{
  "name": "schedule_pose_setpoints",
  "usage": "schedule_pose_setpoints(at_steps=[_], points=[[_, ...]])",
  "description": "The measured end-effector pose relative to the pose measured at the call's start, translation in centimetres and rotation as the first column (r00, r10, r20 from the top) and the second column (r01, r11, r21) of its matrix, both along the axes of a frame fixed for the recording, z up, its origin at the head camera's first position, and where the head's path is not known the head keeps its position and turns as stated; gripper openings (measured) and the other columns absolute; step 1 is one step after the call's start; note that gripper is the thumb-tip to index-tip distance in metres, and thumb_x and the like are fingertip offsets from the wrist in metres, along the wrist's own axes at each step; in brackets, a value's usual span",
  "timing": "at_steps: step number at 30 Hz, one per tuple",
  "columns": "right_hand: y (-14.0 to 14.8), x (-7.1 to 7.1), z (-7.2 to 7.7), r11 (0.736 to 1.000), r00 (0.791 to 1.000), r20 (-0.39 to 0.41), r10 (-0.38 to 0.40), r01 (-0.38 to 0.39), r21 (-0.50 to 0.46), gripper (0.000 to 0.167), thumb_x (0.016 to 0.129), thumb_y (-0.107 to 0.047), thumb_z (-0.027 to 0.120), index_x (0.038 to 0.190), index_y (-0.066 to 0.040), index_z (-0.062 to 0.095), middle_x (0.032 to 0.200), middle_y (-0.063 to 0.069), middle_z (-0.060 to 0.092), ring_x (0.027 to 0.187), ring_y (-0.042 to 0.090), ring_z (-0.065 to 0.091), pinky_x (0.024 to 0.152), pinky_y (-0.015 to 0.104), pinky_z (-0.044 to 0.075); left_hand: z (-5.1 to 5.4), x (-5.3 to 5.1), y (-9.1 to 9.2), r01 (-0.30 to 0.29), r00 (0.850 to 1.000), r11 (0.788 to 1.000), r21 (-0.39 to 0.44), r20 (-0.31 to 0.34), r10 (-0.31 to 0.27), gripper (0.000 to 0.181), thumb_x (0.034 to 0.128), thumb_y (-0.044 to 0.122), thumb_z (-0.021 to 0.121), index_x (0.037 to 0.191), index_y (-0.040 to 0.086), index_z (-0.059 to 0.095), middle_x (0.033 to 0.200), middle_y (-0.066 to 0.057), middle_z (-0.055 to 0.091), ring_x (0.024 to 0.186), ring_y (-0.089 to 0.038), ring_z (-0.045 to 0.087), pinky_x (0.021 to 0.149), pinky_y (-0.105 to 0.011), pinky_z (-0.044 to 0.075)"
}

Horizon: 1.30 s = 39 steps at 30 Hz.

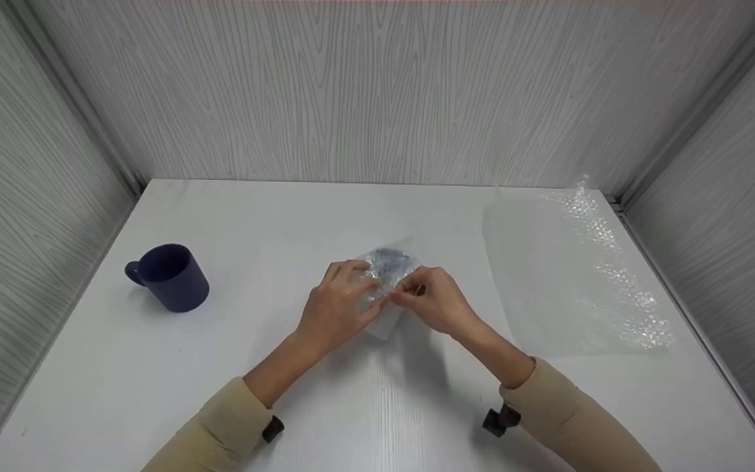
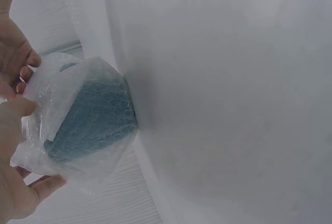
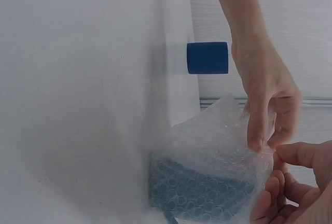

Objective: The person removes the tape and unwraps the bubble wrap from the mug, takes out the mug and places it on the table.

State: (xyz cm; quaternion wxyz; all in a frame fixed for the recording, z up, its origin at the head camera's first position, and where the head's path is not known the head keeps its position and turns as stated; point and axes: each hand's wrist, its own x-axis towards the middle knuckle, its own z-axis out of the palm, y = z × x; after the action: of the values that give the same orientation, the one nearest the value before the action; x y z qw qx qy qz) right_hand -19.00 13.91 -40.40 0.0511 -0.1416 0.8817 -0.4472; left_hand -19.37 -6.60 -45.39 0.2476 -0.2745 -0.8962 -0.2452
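Object (image 2: 98, 120), probably a mug, bluish under bubble wrap (image 2: 52, 94)

Wht tbl (image 1: 253, 223): dk-blue mug (image 1: 183, 285) L, bubble wrap (image 1: 554, 275) R.

Table (image 1: 286, 226): mug (image 1: 177, 282) at left, bundle (image 1: 390, 260) on it at centre, sheet (image 1: 551, 282) lying at right up to far edge. Left hand (image 1: 335, 307) on bundle's left side, right hand (image 1: 440, 301) at its near right. Walls (image 1: 377, 92) along far, left, right edges.
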Motion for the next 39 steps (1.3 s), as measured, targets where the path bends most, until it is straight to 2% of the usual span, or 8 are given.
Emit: schedule_pose_setpoints(at_steps=[12, 21, 30, 34, 39], points=[[0.03, -0.15, 0.06, 1.0, 1.0, 0.022, 0.002, -0.002, -0.024, 0.015, 0.095, -0.013, 0.075, 0.087, -0.002, 0.08, 0.085, 0.005, 0.067, 0.072, 0.012, 0.054, 0.065, 0.026, 0.046, -0.16, 0.0, 0.15, -0.009, 1.0, 1.0, -0.001, -0.013, 0.009, 0.023, 0.0887, 0.028, 0.086, 0.106, 0.015, 0.079, 0.127, -0.012, 0.069, 0.12, -0.034, 0.065, 0.075, -0.04, 0.067], [-0.2, -0.13, 0.31, 0.997, 0.996, 0.094, -0.005, 0.012, -0.077, 0.02, 0.097, -0.016, 0.073, 0.089, 0.001, 0.079, 0.086, 0.0, 0.062, 0.076, 0.014, 0.051, 0.068, 0.028, 0.044, -0.16, 0.1, 0.11, -0.032, 1.0, 0.999, -0.031, -0.002, 0.032, 0.026, 0.0903, 0.034, 0.085, 0.109, 0.017, 0.079, 0.128, -0.011, 0.069, 0.121, -0.033, 0.066, 0.078, -0.041, 0.067], [0.05, -0.18, 0.27, 0.995, 0.996, 0.089, 0.015, -0.006, -0.099, 0.021, 0.098, -0.018, 0.074, 0.088, 0.001, 0.078, 0.077, -0.004, 0.06, 0.069, 0.012, 0.048, 0.063, 0.025, 0.041, -0.06, 0.22, 0.04, -0.033, 0.999, 0.998, -0.057, -0.014, 0.032, 0.029, 0.0904, 0.035, 0.084, 0.112, 0.016, 0.08, 0.128, -0.012, 0.07, 0.121, -0.033, 0.066, 0.081, -0.041, 0.067], [0.25, -0.29, 0.32, 0.994, 0.995, 0.092, 0.027, -0.017, -0.111, 0.021, 0.099, -0.018, 0.073, 0.09, 0.0, 0.078, 0.077, -0.001, 0.061, 0.068, 0.011, 0.047, 0.062, 0.025, 0.042, 0.04, 0.19, -0.03, -0.028, 1.0, 0.998, -0.064, -0.01, 0.027, 0.03, 0.0913, 0.036, 0.083, 0.113, 0.016, 0.079, 0.129, -0.012, 0.07, 0.122, -0.033, 0.067, 0.081, -0.04, 0.067], [0.5, -0.55, 0.45, 0.994, 0.995, 0.088, 0.038, -0.029, -0.102, 0.022, 0.099, -0.02, 0.072, 0.091, -0.001, 0.078, 0.081, 0.01, 0.067, 0.069, 0.011, 0.051, 0.062, 0.025, 0.044, 0.08, 0.11, -0.22, -0.018, 1.0, 0.998, -0.066, -0.007, 0.018, 0.03, 0.092, 0.037, 0.082, 0.115, 0.017, 0.079, 0.13, -0.011, 0.07, 0.122, -0.032, 0.067, 0.081, -0.04, 0.067]])
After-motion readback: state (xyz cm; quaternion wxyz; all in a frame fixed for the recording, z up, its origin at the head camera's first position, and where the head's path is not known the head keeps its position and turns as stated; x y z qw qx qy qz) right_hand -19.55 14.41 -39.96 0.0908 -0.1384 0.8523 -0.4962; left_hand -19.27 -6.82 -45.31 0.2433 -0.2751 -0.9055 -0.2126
